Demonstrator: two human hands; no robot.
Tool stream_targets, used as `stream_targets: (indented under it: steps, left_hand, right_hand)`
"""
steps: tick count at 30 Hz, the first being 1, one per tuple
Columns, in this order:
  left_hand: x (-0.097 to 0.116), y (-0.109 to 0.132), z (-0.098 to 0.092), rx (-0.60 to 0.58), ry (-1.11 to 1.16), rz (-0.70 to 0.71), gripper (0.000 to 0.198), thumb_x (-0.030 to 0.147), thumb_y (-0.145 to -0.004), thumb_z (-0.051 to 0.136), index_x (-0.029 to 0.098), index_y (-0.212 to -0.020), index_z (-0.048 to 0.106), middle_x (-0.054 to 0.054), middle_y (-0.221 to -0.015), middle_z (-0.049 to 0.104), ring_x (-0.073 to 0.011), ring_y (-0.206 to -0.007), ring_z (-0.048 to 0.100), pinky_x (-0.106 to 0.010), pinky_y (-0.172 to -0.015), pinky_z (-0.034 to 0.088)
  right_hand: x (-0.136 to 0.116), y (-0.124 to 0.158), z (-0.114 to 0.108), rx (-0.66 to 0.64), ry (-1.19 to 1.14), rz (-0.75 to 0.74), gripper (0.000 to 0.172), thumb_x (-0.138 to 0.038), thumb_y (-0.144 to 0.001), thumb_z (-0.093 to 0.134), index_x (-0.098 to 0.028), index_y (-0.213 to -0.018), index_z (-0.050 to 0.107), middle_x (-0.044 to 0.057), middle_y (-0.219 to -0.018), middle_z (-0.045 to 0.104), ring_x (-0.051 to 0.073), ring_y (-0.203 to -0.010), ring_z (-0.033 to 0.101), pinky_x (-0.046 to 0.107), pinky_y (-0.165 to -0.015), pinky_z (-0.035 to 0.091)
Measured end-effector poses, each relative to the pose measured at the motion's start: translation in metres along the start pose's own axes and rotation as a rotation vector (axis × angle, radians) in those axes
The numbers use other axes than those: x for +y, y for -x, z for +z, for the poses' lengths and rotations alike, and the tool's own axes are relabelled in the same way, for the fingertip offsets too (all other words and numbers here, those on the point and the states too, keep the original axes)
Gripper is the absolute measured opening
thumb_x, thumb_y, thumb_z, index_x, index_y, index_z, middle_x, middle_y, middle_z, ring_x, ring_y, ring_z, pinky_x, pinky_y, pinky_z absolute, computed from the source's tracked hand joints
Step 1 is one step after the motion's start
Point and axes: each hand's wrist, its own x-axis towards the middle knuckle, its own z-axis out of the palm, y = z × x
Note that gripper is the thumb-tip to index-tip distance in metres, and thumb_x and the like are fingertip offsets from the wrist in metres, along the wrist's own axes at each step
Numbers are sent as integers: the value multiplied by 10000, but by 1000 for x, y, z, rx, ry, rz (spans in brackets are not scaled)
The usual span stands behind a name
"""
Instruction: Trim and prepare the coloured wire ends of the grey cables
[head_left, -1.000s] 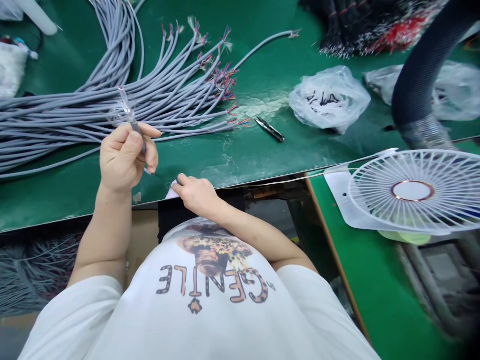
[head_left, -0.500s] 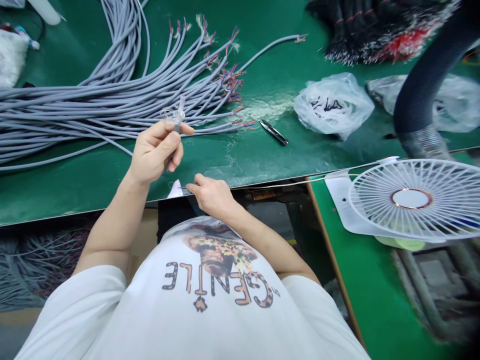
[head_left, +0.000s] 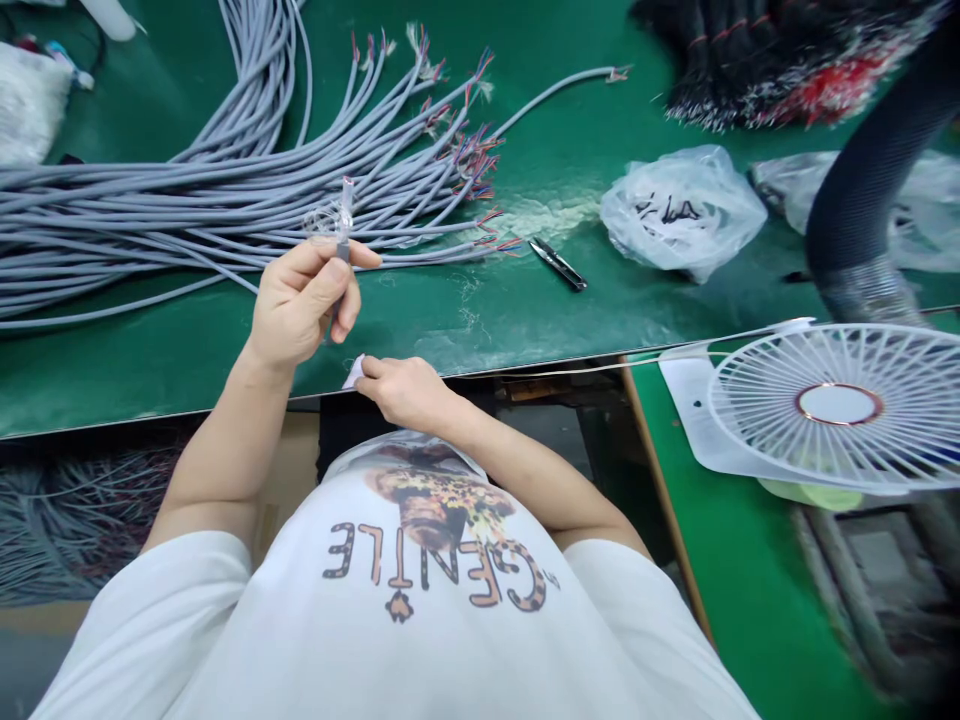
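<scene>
My left hand (head_left: 300, 300) grips a grey cable (head_left: 343, 250) between thumb and fingers. The cable's stripped end points up, with loose pale strands around it. At the table's front edge, the fingertips of my right hand (head_left: 401, 387) pinch a small white piece (head_left: 353, 373), partly hidden by the fingers. Behind my hands lies a large bundle of grey cables (head_left: 300, 190), with red and blue wire ends spread to the right. Black snips (head_left: 557, 264) rest on the green table (head_left: 510, 320), right of those ends.
A plastic bag (head_left: 682, 212) with small black parts sits right of the snips. Farther right are a black hose (head_left: 855, 190) and a white fan (head_left: 836, 405). Black bundles (head_left: 742, 60) lie at the back right. More cables (head_left: 82, 520) are below the table's left side.
My right hand has moved slightly left, and its fingers now close on the white piece. My left hand still holds the cable, a little farther left in view.
</scene>
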Motion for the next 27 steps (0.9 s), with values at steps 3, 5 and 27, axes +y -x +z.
stream_targets:
  steps: [3,5,27]
  left_hand:
    - [-1,1,-2,-6,-15,1,300,511,-866,557,257,-956,688,36,-451,493,-85,-319,481,-206,-352,323]
    - [-1,2,-2,-3,-22,-7,316,526,-860,556,253,-950,688,36,-450,486,-90,-322,488,-208,-349,322]
    - [4,1,4,58,21,-53,311,479,-861,578,186,-929,660,50,-445,487,-65,-292,403,-192,-306,296]
  right_hand:
    - [9,9,-7,-29,-23,40,255,-156,-934,395,-181,-943,649,66,-1008,609,150,-793,572,295,-516,222]
    - [12,11,-11,-33,-38,92,277,-160,-940,381,-194,-985,653,66,-1011,607,147,-788,566,292,-526,231]
    - [0,20,-9,-36,-90,104,316,-168,-942,376,-208,-1052,670,68,-988,602,142,-765,530,290,-523,197]
